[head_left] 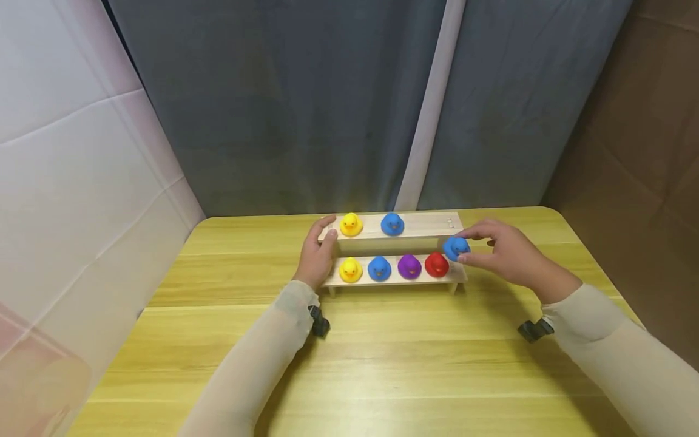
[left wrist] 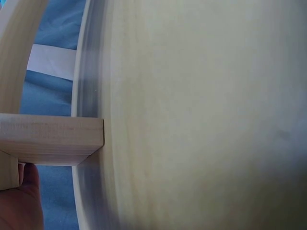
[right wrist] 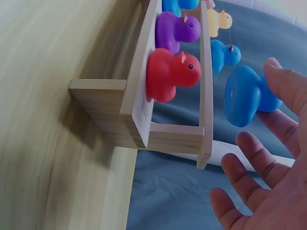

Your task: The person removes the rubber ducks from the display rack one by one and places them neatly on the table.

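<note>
My right hand [head_left: 505, 252] pinches a blue rubber duck [head_left: 455, 248] between thumb and fingers, off the right end of a two-tier wooden rack [head_left: 426, 225]. In the right wrist view the held blue duck [right wrist: 243, 96] hangs in the air, its flat base toward the rack. My left hand [head_left: 318, 254] grips the rack's left end, thumb in front and fingers behind. A yellow duck [head_left: 351, 225] and a blue duck [head_left: 392, 224] sit on the upper tier. Along the lower tier stand a yellow duck [head_left: 351, 270], a blue duck [head_left: 379, 269], a purple duck [head_left: 409, 267] and a red duck [head_left: 437, 265].
The rack stands on a wood-grain table [head_left: 349, 364] near its back edge. Behind it hangs a dark grey curtain [head_left: 284, 121] with a pale strip [head_left: 431, 109]. White sheeting [head_left: 82, 170] covers the left side, and a brown panel [head_left: 644, 152] rises on the right.
</note>
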Available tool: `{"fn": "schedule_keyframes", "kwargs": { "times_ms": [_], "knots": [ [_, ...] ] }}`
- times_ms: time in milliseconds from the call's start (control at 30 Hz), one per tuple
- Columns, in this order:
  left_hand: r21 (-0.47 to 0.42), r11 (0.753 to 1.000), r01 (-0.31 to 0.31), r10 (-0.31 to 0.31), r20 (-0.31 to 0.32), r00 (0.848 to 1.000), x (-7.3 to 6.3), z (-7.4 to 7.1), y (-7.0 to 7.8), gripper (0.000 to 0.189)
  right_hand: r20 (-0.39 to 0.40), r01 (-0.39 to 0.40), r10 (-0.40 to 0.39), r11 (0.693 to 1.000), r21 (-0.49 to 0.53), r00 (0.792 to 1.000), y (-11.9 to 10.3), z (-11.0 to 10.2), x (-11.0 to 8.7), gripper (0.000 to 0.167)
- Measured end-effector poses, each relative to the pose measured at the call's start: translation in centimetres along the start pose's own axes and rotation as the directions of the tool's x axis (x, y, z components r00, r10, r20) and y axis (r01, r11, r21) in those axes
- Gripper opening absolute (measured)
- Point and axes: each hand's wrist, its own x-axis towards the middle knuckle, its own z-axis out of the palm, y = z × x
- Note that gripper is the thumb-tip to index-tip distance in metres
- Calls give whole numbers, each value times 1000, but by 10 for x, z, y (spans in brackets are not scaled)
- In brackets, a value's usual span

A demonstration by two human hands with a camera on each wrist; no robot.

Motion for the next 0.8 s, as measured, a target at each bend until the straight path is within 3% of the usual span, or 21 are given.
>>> {"fn": "schedule_keyframes", "kwargs": {
  "times_ms": [600,800],
  "knots": [
    [-8,1000,3,-3,6,1000,0,0,1,43,7,1,-1,1000,15,1000,-1,16,-23,42],
    [-2,1000,21,-21,5,1000,0,0,1,44,39,-11,9,997,75,999,0,25,-28,40]
  ]
}}
